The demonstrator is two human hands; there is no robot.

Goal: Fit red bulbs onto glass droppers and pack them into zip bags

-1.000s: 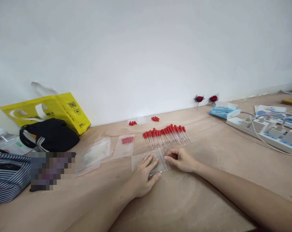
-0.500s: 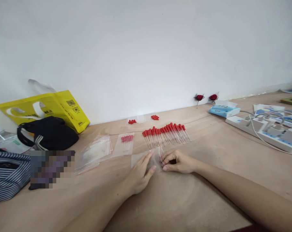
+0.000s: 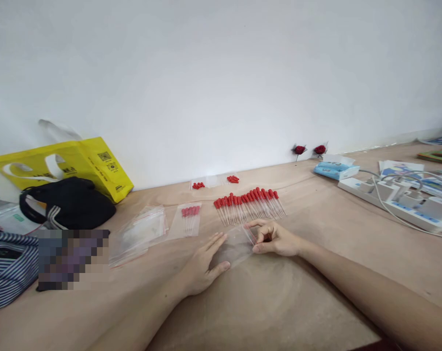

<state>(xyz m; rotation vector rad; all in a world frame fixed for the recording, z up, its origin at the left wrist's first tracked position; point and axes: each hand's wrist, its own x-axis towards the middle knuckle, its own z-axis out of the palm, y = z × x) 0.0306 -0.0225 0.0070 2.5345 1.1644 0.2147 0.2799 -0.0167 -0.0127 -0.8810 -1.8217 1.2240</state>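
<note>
A clear zip bag [image 3: 236, 246] lies flat between my hands, its red-lined zip edge on the right. My right hand [image 3: 274, 238] pinches that zip edge between thumb and fingers. My left hand [image 3: 206, 267] rests at the bag's left side, fingers stretched out and thumb apart, touching the plastic. Just beyond them lies a row of droppers [image 3: 255, 197] with red bulbs and thin clear stems. Left of the row, a filled bag [image 3: 187, 222] holds several droppers. Farther left is a loose stack of flat zip bags [image 3: 142, 233].
By the wall lie two groups of red-bulbed droppers [image 3: 198, 185] in clear bags. On the left are a yellow tote bag [image 3: 107, 170], a black cloth item [image 3: 76, 202] and striped fabric [image 3: 9, 273]. A tissue pack [image 3: 336, 170] and a power strip [image 3: 355, 189] with cables stand right.
My right hand has moved slightly right with the zip edge, and my left hand slightly left. The bag now lies flatter and more spread out between them.
</note>
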